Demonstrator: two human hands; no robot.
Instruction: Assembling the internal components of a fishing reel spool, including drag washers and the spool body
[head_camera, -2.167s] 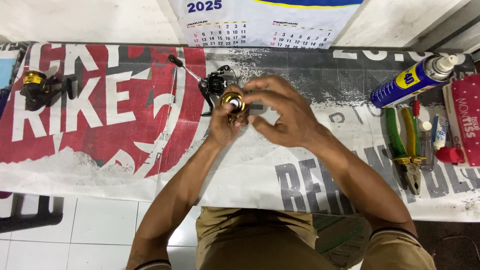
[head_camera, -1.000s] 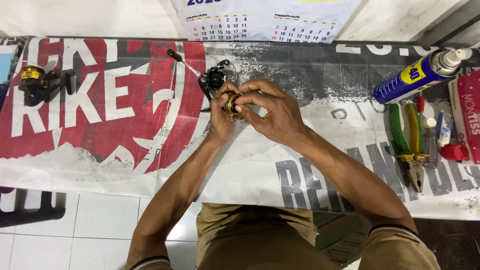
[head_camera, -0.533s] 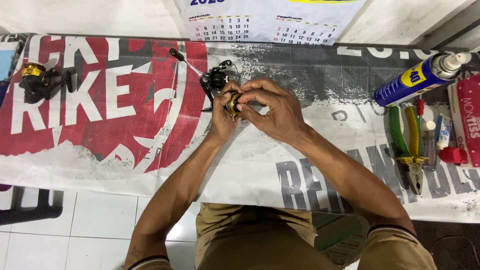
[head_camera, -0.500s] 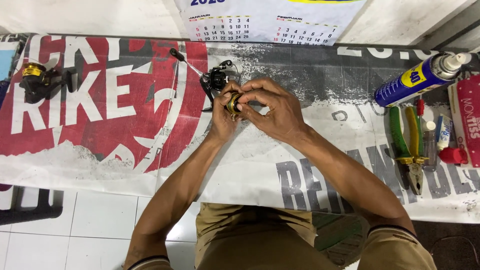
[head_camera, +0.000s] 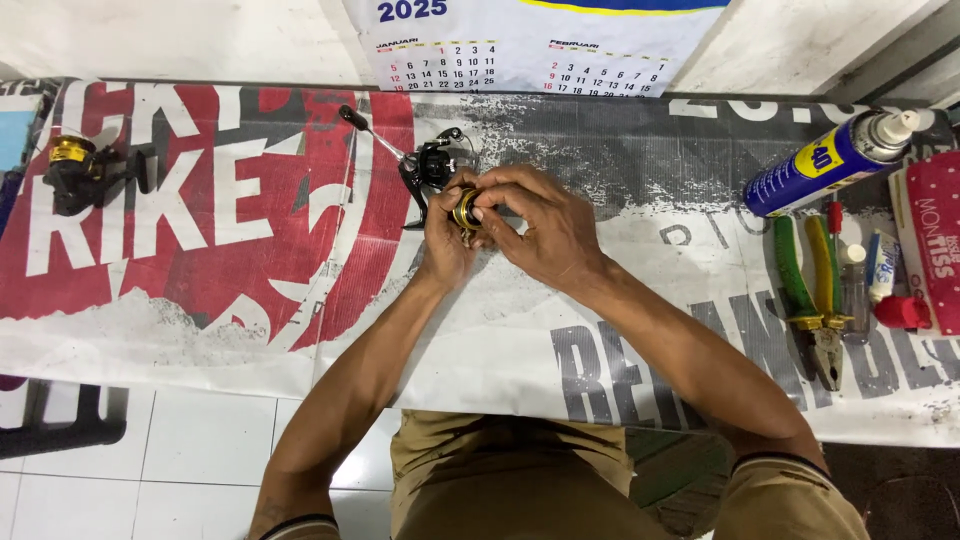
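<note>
A black spinning fishing reel (head_camera: 428, 168) with a long crank handle lies on the printed banner at the table's far middle. Its gold and black spool (head_camera: 465, 210) sits between my two hands, just in front of the reel body. My left hand (head_camera: 445, 235) cups the spool from the left and below. Over it from the right, my right hand (head_camera: 535, 225) pinches the spool's front with fingertips. Most of the spool is hidden by my fingers.
A second black and gold reel (head_camera: 80, 172) lies at the far left. At the right are a blue and yellow spray can (head_camera: 825, 160), green-handled pliers (head_camera: 815, 300), small tubes, a red cap (head_camera: 902, 312) and a red packet. A wall calendar (head_camera: 520, 45) hangs behind.
My hands and the spool have shifted slightly toward the reel body and stayed closed around the spool. My right fingers have changed their grip on its front a little.
</note>
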